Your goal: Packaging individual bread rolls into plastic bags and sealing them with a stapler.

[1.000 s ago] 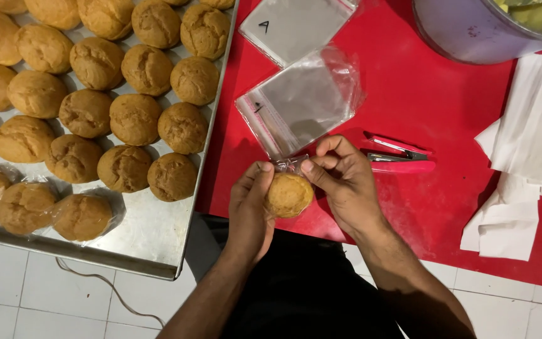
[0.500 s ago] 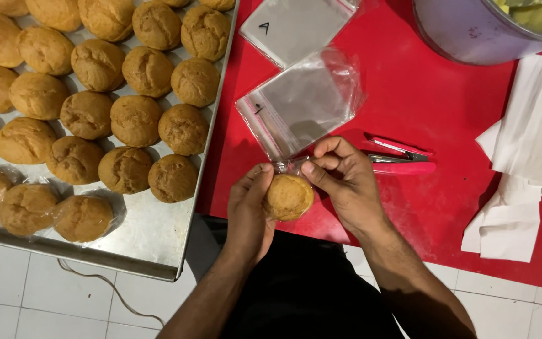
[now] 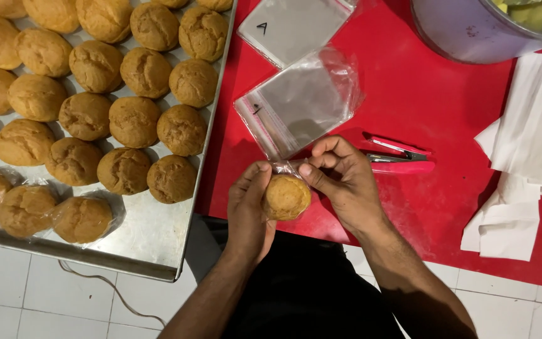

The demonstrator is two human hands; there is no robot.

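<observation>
Low centre, the left hand (image 3: 249, 210) cups a bagged bun (image 3: 286, 196) while the right hand (image 3: 343, 182) pinches its clear wrap; upper right, the bowl (image 3: 472, 31) is cut off.

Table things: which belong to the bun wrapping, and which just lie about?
In use: bun in a clear wrapper, held by left hand and right hand; empty clear bags; tray of buns; stapler.
Lying about: white papers; grey tub.
</observation>
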